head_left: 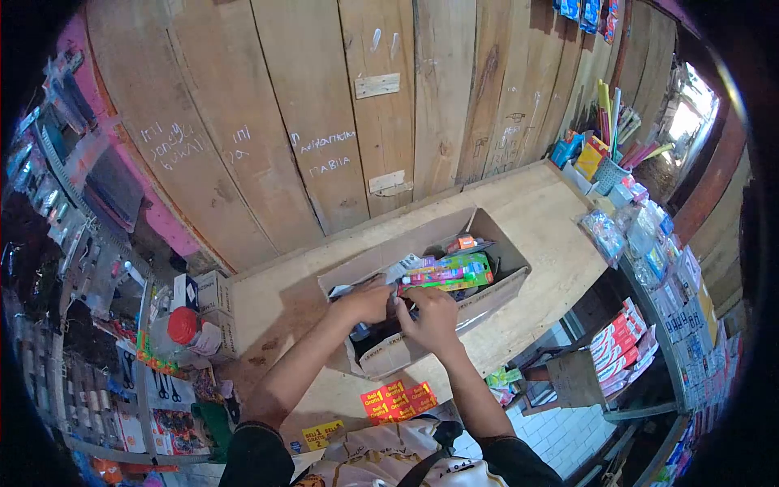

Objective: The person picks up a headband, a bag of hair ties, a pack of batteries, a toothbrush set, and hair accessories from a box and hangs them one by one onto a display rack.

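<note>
A long open cardboard box [497, 297] stands on the wooden table, filled with small packaged goods. My left hand [367, 303] reaches over its near side, fingers bent down among the contents. Close beside it, my right hand [432, 315] has its thumb and fingers drawn together. The fingertips of both hands nearly meet, and whatever lies between them is too small and covered to make out. Just beyond them lies a pink tube-like item [434, 277] on a bright green and yellow package [477, 269]. An orange small box [464, 243] sits at the far end.
The wooden table [545, 217] runs along a plank wall [454, 89]. At left are a red-lidded jar [183, 326] and hanging goods. On the right stand a basket of straws [610, 172], plastic-wrapped packs [602, 235] and a carton of red-and-white boxes [574, 381]. Red stickers [398, 402] mark the front edge.
</note>
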`<state>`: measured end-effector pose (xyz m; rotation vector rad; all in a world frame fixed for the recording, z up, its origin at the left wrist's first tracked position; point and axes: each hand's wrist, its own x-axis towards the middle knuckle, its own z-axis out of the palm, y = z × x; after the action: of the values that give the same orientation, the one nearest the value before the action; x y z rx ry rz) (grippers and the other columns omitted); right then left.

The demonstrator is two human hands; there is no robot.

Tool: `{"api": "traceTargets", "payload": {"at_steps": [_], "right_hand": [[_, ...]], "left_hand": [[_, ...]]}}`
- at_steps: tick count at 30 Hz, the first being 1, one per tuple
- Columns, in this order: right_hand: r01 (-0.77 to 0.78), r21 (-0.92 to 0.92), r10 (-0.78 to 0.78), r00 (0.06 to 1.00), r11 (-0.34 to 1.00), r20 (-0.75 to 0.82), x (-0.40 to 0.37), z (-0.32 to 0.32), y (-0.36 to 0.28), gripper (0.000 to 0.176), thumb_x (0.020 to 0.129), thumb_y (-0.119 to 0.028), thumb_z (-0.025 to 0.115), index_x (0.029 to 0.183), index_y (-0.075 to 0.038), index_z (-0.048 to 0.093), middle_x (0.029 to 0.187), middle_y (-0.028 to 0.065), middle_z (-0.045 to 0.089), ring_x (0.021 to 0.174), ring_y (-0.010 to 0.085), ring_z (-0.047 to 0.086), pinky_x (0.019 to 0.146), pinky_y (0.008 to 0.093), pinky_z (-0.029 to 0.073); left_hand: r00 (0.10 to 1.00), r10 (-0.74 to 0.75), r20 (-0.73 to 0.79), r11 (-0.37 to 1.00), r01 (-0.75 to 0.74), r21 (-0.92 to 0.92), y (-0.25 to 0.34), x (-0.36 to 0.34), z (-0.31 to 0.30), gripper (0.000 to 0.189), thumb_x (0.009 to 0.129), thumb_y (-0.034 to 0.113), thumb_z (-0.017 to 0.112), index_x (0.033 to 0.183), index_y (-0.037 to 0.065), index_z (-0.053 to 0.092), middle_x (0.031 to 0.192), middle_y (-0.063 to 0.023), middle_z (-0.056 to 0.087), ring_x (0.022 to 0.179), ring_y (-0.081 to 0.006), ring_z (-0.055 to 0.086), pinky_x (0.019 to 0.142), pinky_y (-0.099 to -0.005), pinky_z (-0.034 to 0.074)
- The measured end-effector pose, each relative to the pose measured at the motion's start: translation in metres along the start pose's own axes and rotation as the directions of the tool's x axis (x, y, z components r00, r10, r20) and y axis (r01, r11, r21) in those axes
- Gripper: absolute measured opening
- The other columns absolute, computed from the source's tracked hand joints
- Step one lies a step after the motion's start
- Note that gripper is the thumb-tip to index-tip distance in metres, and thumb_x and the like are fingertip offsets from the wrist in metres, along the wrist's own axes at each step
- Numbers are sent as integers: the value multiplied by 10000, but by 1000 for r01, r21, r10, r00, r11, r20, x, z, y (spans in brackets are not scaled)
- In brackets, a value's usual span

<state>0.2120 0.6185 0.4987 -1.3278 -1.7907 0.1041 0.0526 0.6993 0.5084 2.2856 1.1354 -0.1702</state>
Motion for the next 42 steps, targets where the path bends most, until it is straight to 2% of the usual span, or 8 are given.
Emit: {"api": "traceTargets", "payload": {"at_steps": [5, 13, 18, 22, 27, 33, 36, 42], "right_hand": [[-237, -59, 244, 939, 970, 243, 11, -13, -11, 263, 805, -281, 717, 930, -49, 715, 847, 141, 719, 817, 333, 699, 739, 438, 542], [-246, -289, 363, 797, 925, 483, 74, 25, 90, 517, 744, -359, 756, 1111, -4, 675, 995, 253, 695, 962, 416, 670, 873, 440, 535], [-122, -145, 186, 761, 982, 621, 95, 78, 141, 366, 698, -327, 770, 966, -78, 747, 979, 210, 712, 958, 382, 684, 859, 435, 546], [-108, -348, 301, 764, 931, 570, 98, 61, 117, 358, 697, -275, 774, 961, -36, 736, 1015, 238, 705, 963, 390, 692, 888, 458, 551], [-135, -343, 284, 855, 930, 434, 97, 48, 105, 263, 710, -279, 808, 923, -127, 773, 951, 174, 718, 917, 360, 693, 803, 451, 562], [89, -12, -80, 942, 996, 324, 98, 9, 91, 279, 816, -254, 762, 999, -44, 744, 943, 199, 699, 879, 344, 690, 740, 436, 551], [-148, 371, 10, 937, 917, 350, 97, 6, 83, 212, 869, -203, 743, 981, -24, 724, 976, 139, 692, 875, 243, 675, 755, 369, 537], [-204, 684, 6, 960, 700, 280, 114, -11, 28, 358, 944, -135, 680, 1265, -32, 560, 960, 47, 647, 919, 118, 605, 817, 272, 499]], "left_hand": [[966, 18, -260, 1000, -17, 7, -17, 7, 10, 444, 772, 11, 613, 1216, 19, 608, 1220, -258, 600, 1190, -416, 551, 1010, -472, 445], [813, 106, -573, 994, -93, 52, -30, 11, 10, 281, 743, -12, 633, 1022, -13, 670, 937, -279, 671, 1006, -450, 627, 885, -483, 511], [840, -27, -542, 999, 36, 7, -18, 4, 11, 221, 752, 43, 658, 963, -21, 667, 936, -281, 670, 982, -457, 641, 845, -507, 525], [902, 7, -432, 960, 115, 255, -20, 7, 10, 256, 775, 116, 675, 994, -16, 655, 949, -283, 673, 963, -456, 655, 837, -525, 533], [908, -60, -414, 964, 160, 211, -22, 7, 11, 279, 802, 174, 683, 1018, 0, 648, 959, -279, 676, 962, -449, 660, 824, -530, 537], [872, -37, -488, 986, 111, 124, -14, -3, 5, 272, 837, 193, 668, 1038, 14, 634, 952, -262, 687, 935, -444, 666, 809, -532, 532], [831, -22, -556, 998, 55, 43, -11, -6, 1, 324, 857, 271, 688, 1040, 11, 624, 947, -265, 683, 913, -460, 655, 799, -535, 522], [729, -63, -682, 960, -142, -241, -13, -13, -17, 283, 883, 208, 688, 1073, 2, 643, 862, -225, 699, 790, -352, 706, 707, -433, 547]]}}
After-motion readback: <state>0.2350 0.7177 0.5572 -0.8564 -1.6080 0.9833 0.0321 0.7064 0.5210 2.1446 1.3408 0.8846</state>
